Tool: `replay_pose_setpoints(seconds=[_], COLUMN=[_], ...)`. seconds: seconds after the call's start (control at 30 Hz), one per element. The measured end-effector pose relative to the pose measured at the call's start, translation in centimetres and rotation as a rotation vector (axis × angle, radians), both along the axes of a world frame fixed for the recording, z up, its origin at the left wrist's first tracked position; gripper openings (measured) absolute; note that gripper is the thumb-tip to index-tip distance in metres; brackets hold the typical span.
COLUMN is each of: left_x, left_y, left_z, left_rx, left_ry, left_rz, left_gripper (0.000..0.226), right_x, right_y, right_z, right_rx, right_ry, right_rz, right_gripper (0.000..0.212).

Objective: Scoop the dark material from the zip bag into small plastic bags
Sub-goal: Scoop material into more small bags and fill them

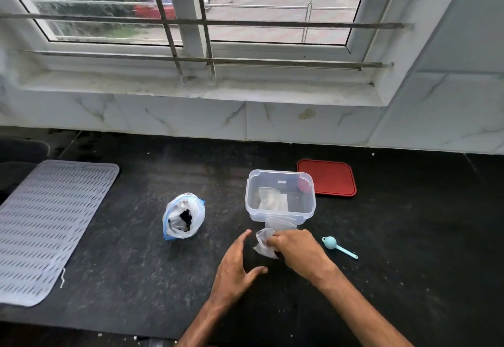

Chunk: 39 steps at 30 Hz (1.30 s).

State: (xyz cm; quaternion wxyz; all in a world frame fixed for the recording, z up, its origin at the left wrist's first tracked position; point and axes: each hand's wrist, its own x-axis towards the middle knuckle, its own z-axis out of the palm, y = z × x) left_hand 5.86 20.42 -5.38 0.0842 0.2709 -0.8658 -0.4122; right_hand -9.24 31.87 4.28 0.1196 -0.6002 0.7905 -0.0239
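The right grip [297,251] pinches a small bag [261,241]; the left grip [234,264], at its 8 o'clock, is released. It is better to spread the mouth wide before taking the scoop [338,247] at 3 o'clock.

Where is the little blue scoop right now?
In the head view, the blue scoop lies on the black counter, just right of the right hand and nearer the person than the clear container.

Clear plastic container [281,202] on matt, speckled counter [136,251].
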Motion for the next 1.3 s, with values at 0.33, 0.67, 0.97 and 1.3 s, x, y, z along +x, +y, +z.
replay_pose_setpoints(seconds=[0.33, 0.67, 0.97, 1.3], left_x=[-1.0, -3.4, -2.1, 3.2], left_y=[-2.7, -2.9, -3.4, -11.8], left_z=[2.9, 4.8, 4.7, 2.3], left_rx=[-0.11, -0.214, -0.25, -0.077], left_ry=[0.164, 0.301, 0.311, 0.173], left_rz=[-0.082, 0.083, 0.221, 0.954], left_gripper=[0.084, 0.054, 0.049, 0.051], right_x=[-2.3, -6.7, -7.1, -2.1], right_y=[2.0, 7.2, 7.4, -3.7], right_z=[-0.9, -5.3, -4.7, 4.6], right_rx=[-0.215, 0.069, -0.258, -0.499], right_ry=[-0.088, -0.126, -0.059, -0.649], right_rz=[-0.168, -0.822, -0.875, -0.438], right_gripper=[0.039, 0.038, 0.026, 0.036])
